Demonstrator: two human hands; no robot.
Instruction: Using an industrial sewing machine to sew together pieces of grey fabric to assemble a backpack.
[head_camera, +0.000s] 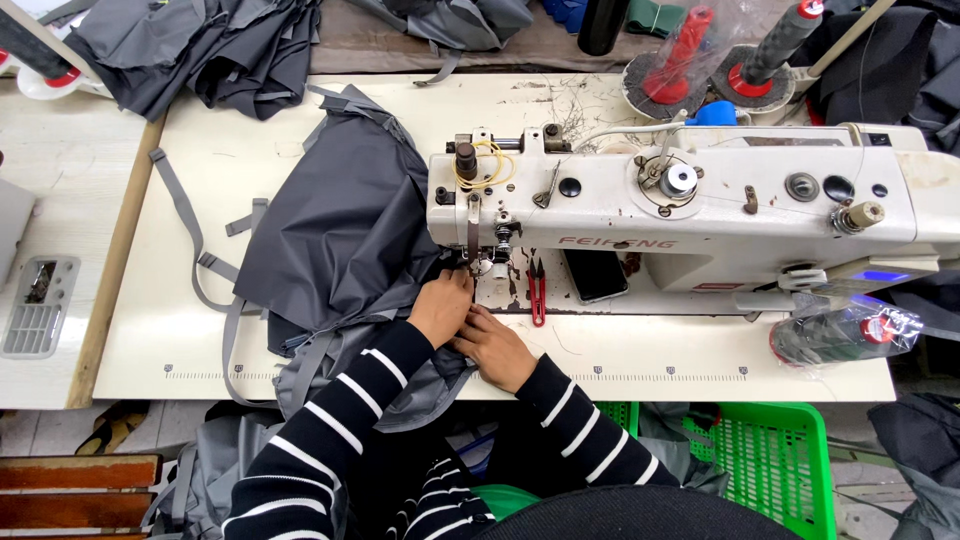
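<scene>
Left hand (442, 306) and right hand (493, 347) both pinch dark grey nylon fabric (340, 225); needle just ahead of left fingertips, fabric trailing left.

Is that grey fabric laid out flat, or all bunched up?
Bunched up. The grey fabric lies in folds and creases left of the sewing machine, with the left hand and right hand pressing its edge.

Both forearms in black sleeves with white stripes reach forward and converge. Left hand (441, 305) lies palm down, fingers curled, fingertips forward. Right hand (494, 347) sits just behind, touching it, fingers bent inward.
</scene>
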